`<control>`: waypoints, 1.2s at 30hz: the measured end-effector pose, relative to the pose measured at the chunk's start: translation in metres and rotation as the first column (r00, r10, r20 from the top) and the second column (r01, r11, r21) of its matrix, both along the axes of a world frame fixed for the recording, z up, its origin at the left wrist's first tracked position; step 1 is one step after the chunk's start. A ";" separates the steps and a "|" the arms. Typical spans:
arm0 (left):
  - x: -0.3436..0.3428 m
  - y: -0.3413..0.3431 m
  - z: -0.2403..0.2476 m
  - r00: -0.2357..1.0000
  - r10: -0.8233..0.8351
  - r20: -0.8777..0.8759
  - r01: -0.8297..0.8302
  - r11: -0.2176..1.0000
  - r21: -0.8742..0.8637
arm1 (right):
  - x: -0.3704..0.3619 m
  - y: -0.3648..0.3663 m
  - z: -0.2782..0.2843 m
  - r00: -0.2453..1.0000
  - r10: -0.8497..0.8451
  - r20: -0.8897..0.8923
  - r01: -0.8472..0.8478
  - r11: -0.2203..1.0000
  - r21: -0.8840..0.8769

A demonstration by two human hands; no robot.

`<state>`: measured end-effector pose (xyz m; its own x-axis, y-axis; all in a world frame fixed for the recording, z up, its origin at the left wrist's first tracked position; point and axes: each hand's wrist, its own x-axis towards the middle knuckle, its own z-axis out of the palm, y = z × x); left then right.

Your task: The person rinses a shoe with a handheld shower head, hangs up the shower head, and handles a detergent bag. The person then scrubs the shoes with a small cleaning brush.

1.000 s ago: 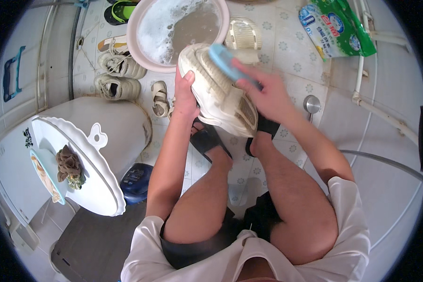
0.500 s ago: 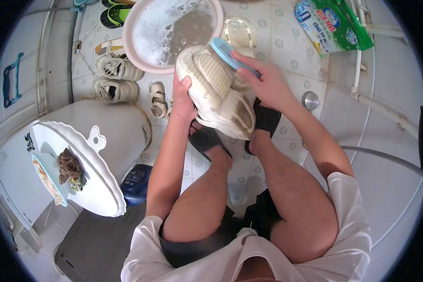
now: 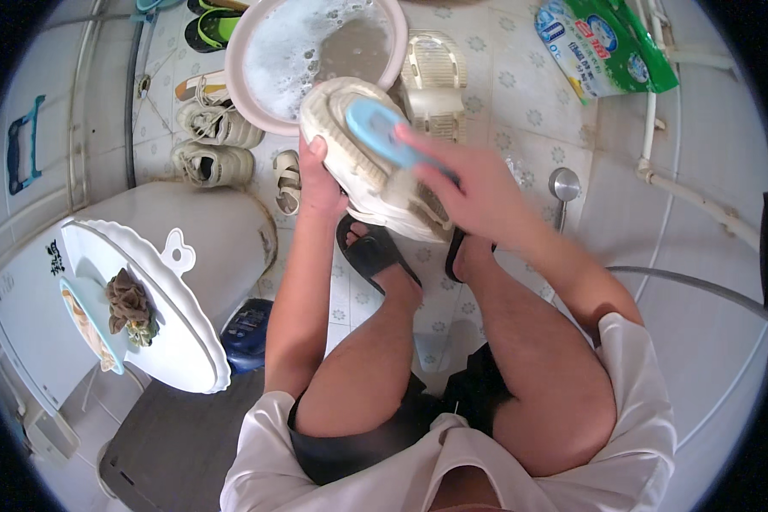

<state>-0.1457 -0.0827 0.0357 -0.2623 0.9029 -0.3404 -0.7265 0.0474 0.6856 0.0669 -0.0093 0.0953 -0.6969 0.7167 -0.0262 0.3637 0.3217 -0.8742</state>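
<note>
A white sneaker (image 3: 377,194) is in the grip of my left hand (image 3: 320,181), thumb on its side, with its ridged sole turned up. My right hand (image 3: 474,181) is closed around the handle of a light blue brush (image 3: 374,130), slightly blurred by motion. The brush lies against the sole toward the far end of the sneaker; its bristles are hidden. Just beyond the sneaker stands a pink basin (image 3: 246,104) of foamy, murky water. A beige ridged object (image 3: 435,77), perhaps a slipper or sole, lies to the basin's right.
Several shoes, including light sneakers (image 3: 213,165) and a small sandal (image 3: 287,183), sit at the left. A green detergent bag (image 3: 610,47) lies far right near wall pipes. A round metal drain fitting (image 3: 563,183) is right of my feet. A white scalloped tray (image 3: 175,311) stands at left.
The brush has moved left along the sole, with my right hand following. The sneaker has shifted slightly left and tilted, uncovering more of the beige object behind.
</note>
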 end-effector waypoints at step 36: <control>0.006 -0.004 0.016 0.997 0.060 -0.043 -0.057 0.997 0.059 | 0.009 0.030 -0.008 0.994 0.012 0.105 -0.006 0.998 -0.063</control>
